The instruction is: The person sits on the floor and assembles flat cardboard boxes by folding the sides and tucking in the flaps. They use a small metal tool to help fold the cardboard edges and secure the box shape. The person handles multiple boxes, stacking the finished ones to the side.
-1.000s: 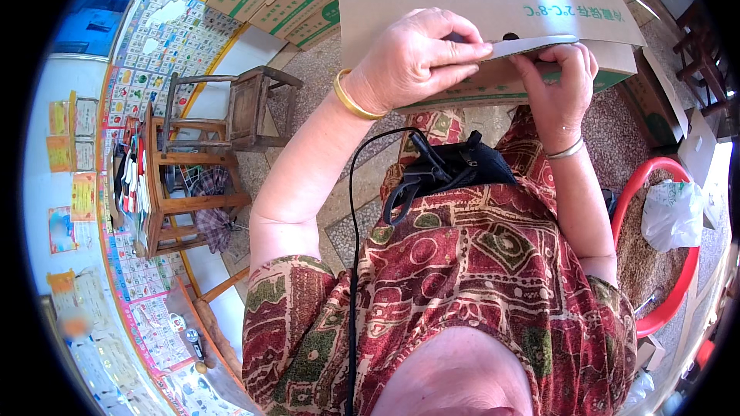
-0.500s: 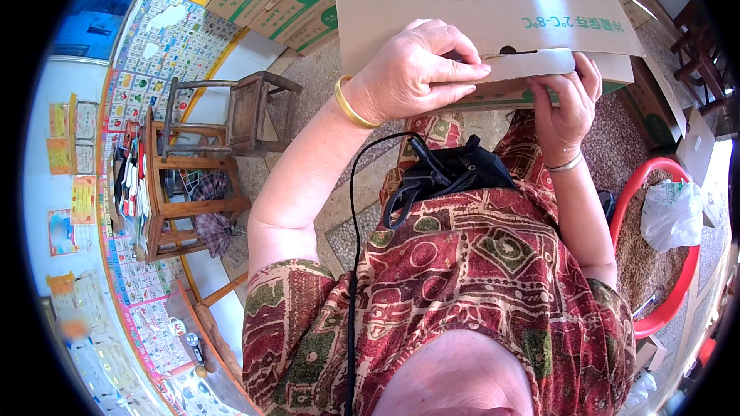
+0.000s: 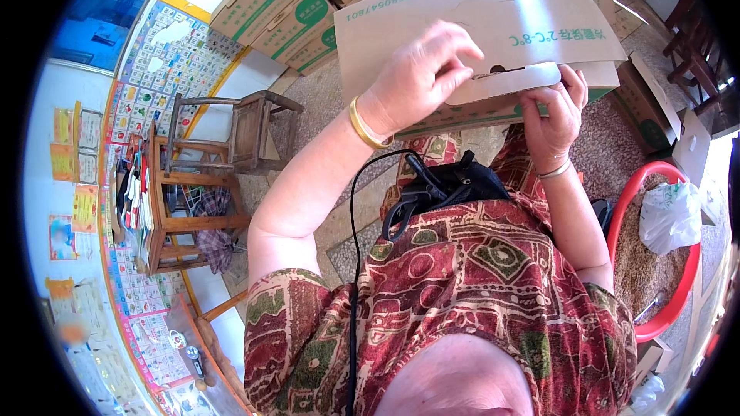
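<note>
A brown cardboard box point(image 3: 432, 11) with green print lies in front of my body, its broad top panel facing up. Along its near edge a narrow flap point(image 3: 512, 81) stands folded out, with a small dark hole and slit behind it. My right hand point(image 3: 555, 108), with a thin bangle at the wrist, pinches the right end of this flap. At the flap's left end hovers my left hand point(image 3: 424, 69), slightly blurred, a gold bangle on its wrist. Its thumb and index finger are apart with nothing visible between them; the other fingers curl over the top panel.
Several similar boxes point(image 3: 312, 11) stand at the back left. A wooden chair point(image 3: 250, 131) and a wooden rack point(image 3: 193, 223) are to the left. On the right sits a red-rimmed round basin point(image 3: 617, 235) with grainy brown contents and a white plastic bag point(image 3: 671, 216).
My left thumb and index finger have parted and lifted off the flap. My right hand stays at the flap's right end, and the box has shifted slightly left and down in view.
</note>
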Tool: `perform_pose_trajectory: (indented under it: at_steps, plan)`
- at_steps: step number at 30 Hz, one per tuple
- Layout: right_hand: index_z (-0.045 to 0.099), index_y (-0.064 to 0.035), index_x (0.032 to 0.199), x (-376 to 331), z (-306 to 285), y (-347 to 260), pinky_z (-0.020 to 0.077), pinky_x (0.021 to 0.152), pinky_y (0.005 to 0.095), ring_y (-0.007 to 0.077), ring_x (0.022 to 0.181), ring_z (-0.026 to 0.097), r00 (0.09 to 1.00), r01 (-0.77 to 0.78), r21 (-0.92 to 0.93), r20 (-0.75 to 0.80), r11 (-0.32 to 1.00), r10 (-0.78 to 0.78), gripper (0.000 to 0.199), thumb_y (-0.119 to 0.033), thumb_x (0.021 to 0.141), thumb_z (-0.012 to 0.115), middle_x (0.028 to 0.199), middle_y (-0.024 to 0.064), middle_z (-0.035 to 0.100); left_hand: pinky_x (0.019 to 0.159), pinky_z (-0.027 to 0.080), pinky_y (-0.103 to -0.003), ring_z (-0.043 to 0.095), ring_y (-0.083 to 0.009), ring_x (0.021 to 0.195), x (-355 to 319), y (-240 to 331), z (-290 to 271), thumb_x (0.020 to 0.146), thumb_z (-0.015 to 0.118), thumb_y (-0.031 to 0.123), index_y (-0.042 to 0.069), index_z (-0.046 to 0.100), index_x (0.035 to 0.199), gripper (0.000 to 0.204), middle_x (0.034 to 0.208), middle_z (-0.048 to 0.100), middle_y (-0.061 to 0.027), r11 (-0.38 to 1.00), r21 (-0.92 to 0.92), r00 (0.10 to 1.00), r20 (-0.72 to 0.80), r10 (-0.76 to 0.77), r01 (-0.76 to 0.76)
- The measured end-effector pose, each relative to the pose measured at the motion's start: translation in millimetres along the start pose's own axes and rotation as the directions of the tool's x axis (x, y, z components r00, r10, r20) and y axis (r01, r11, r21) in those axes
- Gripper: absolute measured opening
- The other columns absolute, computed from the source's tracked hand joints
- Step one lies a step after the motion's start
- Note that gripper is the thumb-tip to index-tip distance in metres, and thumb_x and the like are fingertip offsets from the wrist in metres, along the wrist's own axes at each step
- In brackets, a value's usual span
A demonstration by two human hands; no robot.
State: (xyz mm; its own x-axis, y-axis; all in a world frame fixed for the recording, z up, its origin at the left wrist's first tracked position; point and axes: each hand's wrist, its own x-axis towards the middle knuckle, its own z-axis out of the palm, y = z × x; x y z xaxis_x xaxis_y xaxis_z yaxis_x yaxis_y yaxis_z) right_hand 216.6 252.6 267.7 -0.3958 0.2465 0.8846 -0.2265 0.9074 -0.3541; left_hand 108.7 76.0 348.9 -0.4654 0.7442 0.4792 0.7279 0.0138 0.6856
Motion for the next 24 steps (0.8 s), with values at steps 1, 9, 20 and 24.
perform_pose_trajectory:
  at_steps: [1, 9, 20, 24]
  plan:
    - [0.060, -0.0130, 0.072, 1.9, 0.0, -1.8, 0.0331, 0.099, 0.0465, 0.0263, 0.101, 0.056, 1.000, -0.004, -0.001, 0.002, 1.000, 0.004, 0.022, -0.001, 0.059, 0.073, 0.083, 0.0021, 0.063, 0.072, 0.049, -0.028, 0.061, -0.0171, 0.079, 5.1, 1.5, -2.1, 0.080, 0.068, 0.008, 0.004, 0.065, 0.087, 0.009, 0.089, 0.058, -0.0057, 1.000, 0.002, 1.000, 0.002, -0.001, 0.001]
    - [0.060, -0.0135, 0.072, 5.4, 2.9, -4.0, 0.0330, 0.099, 0.0455, 0.0256, 0.100, 0.056, 1.000, -0.006, 0.002, -0.011, 1.000, 0.006, 0.021, -0.002, 0.060, 0.073, 0.082, 0.0014, 0.063, 0.070, 0.048, -0.029, 0.060, -0.0188, 0.079, 26.2, 6.8, -10.9, 0.080, 0.070, 0.014, 0.002, 0.065, 0.087, 0.014, 0.086, 0.061, -0.0065, 0.978, 0.205, 0.961, 0.263, -0.082, 0.027]
    - [0.060, -0.0141, 0.072, 5.1, 9.6, -0.8, 0.0352, 0.096, 0.0423, 0.0249, 0.097, 0.057, 0.999, 0.010, 0.029, -0.043, 1.000, -0.009, 0.022, -0.003, 0.060, 0.074, 0.079, -0.0006, 0.062, 0.074, 0.048, -0.037, 0.059, -0.0305, 0.083, 44.9, 8.8, -12.7, 0.085, 0.059, 0.019, 0.002, 0.062, 0.085, 0.018, 0.085, 0.062, -0.0142, 0.872, 0.486, 0.880, 0.439, -0.182, -0.063]
    - [0.060, -0.0139, 0.073, 9.7, 8.3, 0.8, 0.0366, 0.094, 0.0398, 0.0249, 0.096, 0.057, 0.999, 0.035, 0.017, -0.018, 0.999, -0.035, 0.021, -0.004, 0.062, 0.074, 0.079, -0.0007, 0.062, 0.076, 0.048, -0.041, 0.060, -0.0335, 0.086, 41.6, 9.6, -0.8, 0.087, 0.052, 0.016, 0.001, 0.058, 0.088, 0.016, 0.086, 0.061, -0.0160, 0.765, 0.626, 0.910, 0.391, -0.139, -0.152]
